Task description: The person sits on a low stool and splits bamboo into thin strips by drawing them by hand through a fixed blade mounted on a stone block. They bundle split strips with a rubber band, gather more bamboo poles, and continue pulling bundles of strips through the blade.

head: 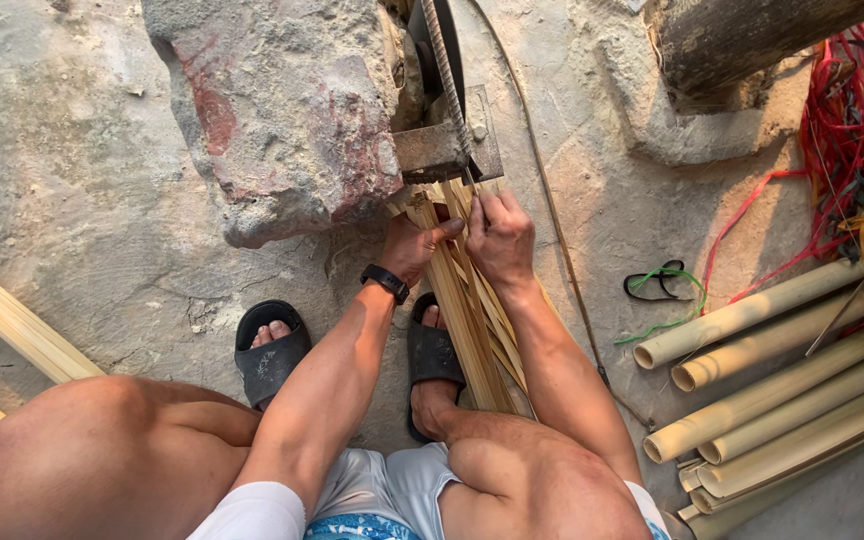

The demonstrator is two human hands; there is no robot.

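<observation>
Concrete floor [82, 190], both hands [497, 240] gripping bamboo strips [467, 310], bamboo poles [782, 380] nearby

The rock [282, 110] is the landmark. Just right of it sits a metal blade [447, 140], with split strips [472, 300] running from the blade toward the person. Both hands grip the strips below the rock's right corner: left hand [414, 245], right hand [500, 238] beside it. Bamboo poles [782, 380] lie far right; strip bundles [12, 325] lie left.

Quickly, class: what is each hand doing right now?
Left hand: closed on the bundle of pale split bamboo strips.
Right hand: closed on the same strips.
</observation>
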